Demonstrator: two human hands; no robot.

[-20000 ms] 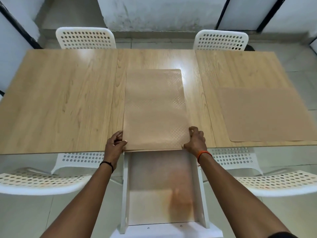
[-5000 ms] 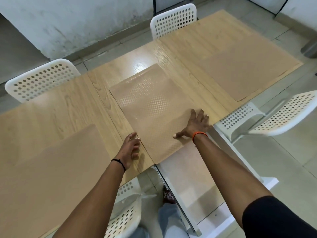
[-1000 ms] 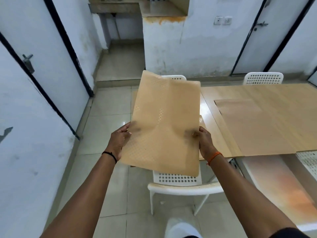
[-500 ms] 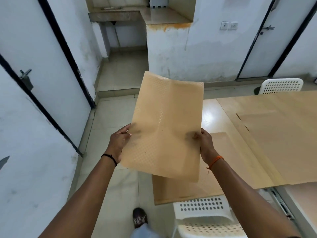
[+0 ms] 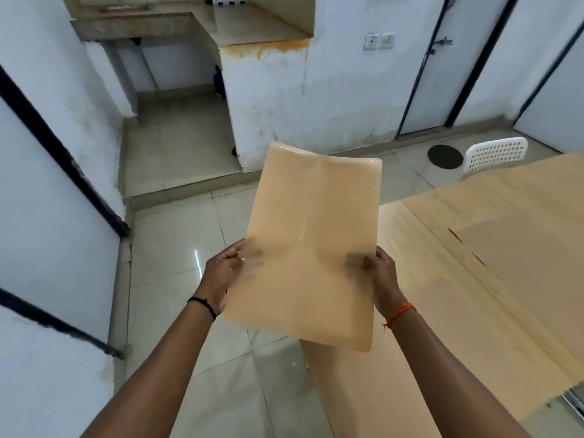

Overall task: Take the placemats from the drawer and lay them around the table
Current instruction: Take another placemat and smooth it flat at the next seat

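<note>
Over the table's near left corner we're carrying a placemat in the air, clear of the wood. It's a thin, bendy tan rectangle with rounded corners and a fine embossed check, its far edge sagging a little. Our left hand pinches the left long edge, thumb on top, fingers curled beneath; our right hand pinches the right edge the same way. Farther along the pale woodgrain top, by its right edge, a second mat lies flat. A white perforated chair stands beyond.
</note>
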